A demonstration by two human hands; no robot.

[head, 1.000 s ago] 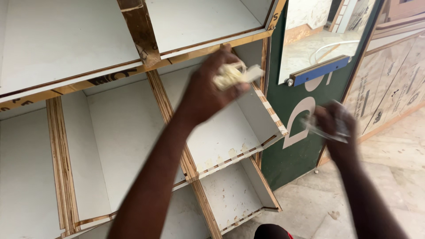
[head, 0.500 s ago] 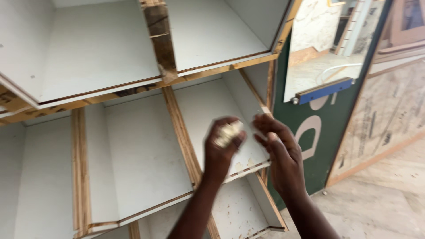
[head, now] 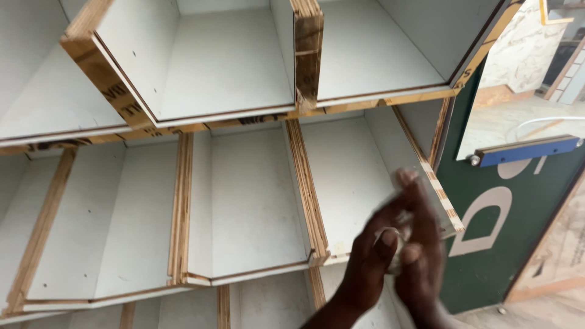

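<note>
The 2 hands are coming together low in front of the cabinet now, where half a second ago they were a little apart and a full second ago the left one was up high against the shelf edge. The left hand (head: 372,262) is curling its thumb over a small pale wad (head: 396,253), which is pinched between both palms; it is too blurred to say whether it is cloth, putty or paper. The right hand (head: 423,256) is pressing in against it, fingers raised and smeared by motion, so it is gripping the same wad from the other side. That suggests the wad is being worked or reshaped between wipes rather than applied to the wood at this instant.

The plywood cabinet (head: 308,201) is standing with its white-lined compartments facing the camera, raw layered edges showing. The upper compartment (head: 225,67) is holding nothing visible, and the middle compartment (head: 256,201) just left of the hands is bare too. A dark green panel (head: 518,244) is standing just beside the cabinet's right side.
</note>
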